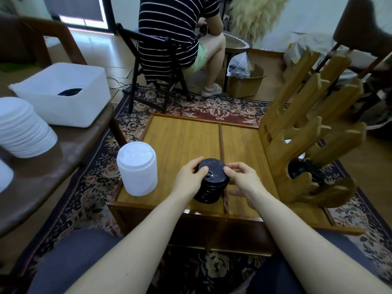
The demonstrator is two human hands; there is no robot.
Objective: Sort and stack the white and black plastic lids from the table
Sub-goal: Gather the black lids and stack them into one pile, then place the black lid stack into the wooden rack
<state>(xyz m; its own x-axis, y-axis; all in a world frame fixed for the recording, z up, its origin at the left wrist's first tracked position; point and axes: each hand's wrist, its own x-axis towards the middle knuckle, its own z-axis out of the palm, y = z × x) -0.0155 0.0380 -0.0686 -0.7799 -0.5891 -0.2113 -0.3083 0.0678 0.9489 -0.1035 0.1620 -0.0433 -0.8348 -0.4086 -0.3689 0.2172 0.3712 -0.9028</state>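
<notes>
A tall stack of round black plastic lids stands on the low square bamboo worktop, near its front edge and just beside the dark wooden strip that runs down the middle of the top. Both hands are on the top of this stack: the left hand curls around the left rim of the uppermost lid, thumb on top and fingers down the side, while the right hand pinches the right rim of the same lid between thumb and bent fingers. To the left, close to the worktop's left edge and apart from the black stack, stands an upright stack of round white plastic lids, roughly as tall as the black one. On the right side of the worktop leans a slatted bamboo rack; some black lids lie in its lower opening. A dark brown wooden side table to the left carries a white rectangular plastic bin with something dark inside, and a slanting pile of white lids in front of it. Beyond the worktop, a person in a striped shirt sits on a dark folding chair over a patterned floral rug.
</notes>
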